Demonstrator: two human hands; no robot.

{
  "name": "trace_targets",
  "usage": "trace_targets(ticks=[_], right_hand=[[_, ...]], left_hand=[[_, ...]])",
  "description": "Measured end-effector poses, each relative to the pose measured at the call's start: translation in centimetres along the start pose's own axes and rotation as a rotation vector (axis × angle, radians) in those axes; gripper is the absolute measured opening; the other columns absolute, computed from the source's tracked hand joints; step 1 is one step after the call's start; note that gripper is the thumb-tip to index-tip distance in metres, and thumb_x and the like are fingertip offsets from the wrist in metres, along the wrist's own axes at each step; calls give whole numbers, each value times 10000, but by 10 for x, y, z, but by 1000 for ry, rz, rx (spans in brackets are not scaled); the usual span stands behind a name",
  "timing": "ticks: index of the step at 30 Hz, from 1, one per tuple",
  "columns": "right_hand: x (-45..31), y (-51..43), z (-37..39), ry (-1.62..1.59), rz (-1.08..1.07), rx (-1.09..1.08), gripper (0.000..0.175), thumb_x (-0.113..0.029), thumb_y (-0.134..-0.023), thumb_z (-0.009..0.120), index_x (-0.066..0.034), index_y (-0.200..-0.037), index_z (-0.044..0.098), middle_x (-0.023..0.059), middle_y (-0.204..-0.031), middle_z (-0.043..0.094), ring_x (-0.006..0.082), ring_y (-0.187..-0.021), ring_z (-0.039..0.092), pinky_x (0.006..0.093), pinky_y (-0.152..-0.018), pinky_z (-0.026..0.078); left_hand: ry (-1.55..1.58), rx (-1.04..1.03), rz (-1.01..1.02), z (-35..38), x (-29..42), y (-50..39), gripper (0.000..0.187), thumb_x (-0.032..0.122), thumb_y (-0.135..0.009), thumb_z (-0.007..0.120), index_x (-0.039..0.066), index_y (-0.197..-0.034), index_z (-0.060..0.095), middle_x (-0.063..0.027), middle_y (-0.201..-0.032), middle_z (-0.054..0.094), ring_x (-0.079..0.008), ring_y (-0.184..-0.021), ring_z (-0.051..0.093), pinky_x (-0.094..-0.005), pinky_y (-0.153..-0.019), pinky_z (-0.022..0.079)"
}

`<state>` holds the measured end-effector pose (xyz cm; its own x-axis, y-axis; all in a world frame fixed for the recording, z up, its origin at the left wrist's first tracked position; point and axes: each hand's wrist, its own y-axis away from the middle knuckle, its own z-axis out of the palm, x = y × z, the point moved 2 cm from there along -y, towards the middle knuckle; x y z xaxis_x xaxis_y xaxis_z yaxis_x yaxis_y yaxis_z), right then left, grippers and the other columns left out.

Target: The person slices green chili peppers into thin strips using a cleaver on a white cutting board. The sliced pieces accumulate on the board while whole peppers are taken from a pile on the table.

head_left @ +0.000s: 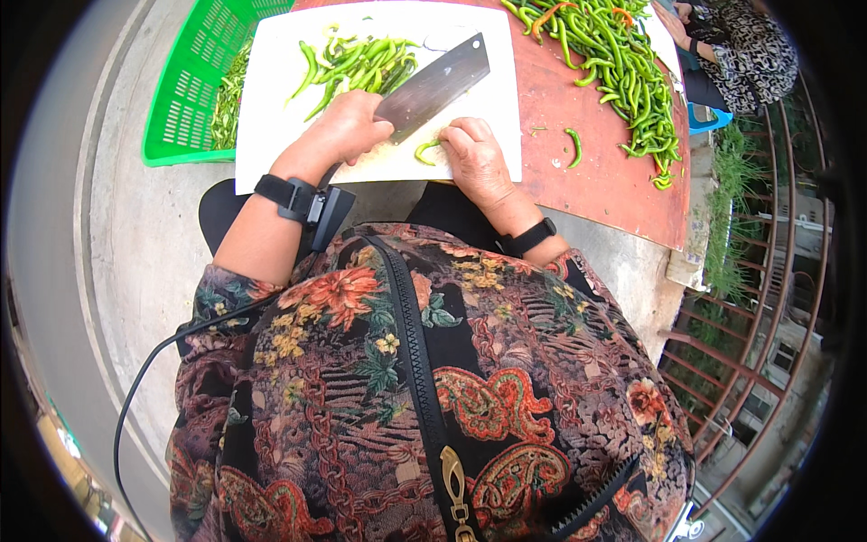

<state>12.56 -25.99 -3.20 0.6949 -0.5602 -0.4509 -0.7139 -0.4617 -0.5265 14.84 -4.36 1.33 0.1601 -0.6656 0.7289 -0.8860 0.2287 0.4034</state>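
Observation:
My left hand (339,129) grips the handle of a Chinese cleaver (433,88). The broad blade slants up and to the right over a white cutting board (271,122). Between the thumb and fingers of my right hand (476,159) is one end of a curved green chili pepper (425,153), low on the board. The cleaver's edge is apart from that pepper. Behind my left hand lies a loose heap of green chili peppers (369,61), partly covered by the blade. Most of the cleaver's handle is hidden in my fingers.
A green slotted plastic basket (177,115) with cut green peppers (230,112) stands left of the board. Many whole chili peppers (626,81) cover the reddish tabletop (576,186) at right; a single pepper (574,148) lies nearer. Another person's hand (670,24) is at far right, above a metal railing (772,271).

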Motion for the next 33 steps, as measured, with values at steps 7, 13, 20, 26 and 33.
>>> trace_targets(ticks=[7,13,20,26,33], right_hand=[[57,22,-66,220,465,160,130,-38,-838,688,-23,-965,670,153,-944,643,277,-777,673,366,-703,542],[114,60,-123,583,830,93,283,-204,-809,732,-12,-1011,682,218,-1026,657,388,-919,652,455,-795,530],[105,30,-119,473,923,-130,151,-99,-762,696,-34,-898,707,157,-791,692,346,-781,677,426,-707,539],[23,-16,-60,211,208,71,114,-19,-798,653,-45,-899,609,122,-897,605,335,-839,614,404,-723,519],[-3,-3,-1,-72,150,95,161,-5,-780,689,-55,-926,643,97,-934,617,291,-844,632,372,-731,535]], left_hand=[[191,12,1,-9,-3,52,289,121,-871,595,-87,-1068,624,-88,-696,675,-85,-421,509,-271,-397,438],[48,-111,35,17,-8,52,201,115,-844,610,-57,-936,657,-92,-666,646,-121,-471,538,-299,-460,452],[-165,392,51,-33,-32,55,265,161,-807,625,-87,-897,647,-267,-803,673,-390,-746,682,-416,-694,534],[101,364,19,-28,-27,65,292,175,-847,635,-74,-997,660,-155,-790,710,-195,-549,632,-331,-512,509],[328,156,-20,-7,-26,68,266,150,-888,619,-66,-1041,646,-82,-729,649,-72,-445,511,-257,-388,419]])
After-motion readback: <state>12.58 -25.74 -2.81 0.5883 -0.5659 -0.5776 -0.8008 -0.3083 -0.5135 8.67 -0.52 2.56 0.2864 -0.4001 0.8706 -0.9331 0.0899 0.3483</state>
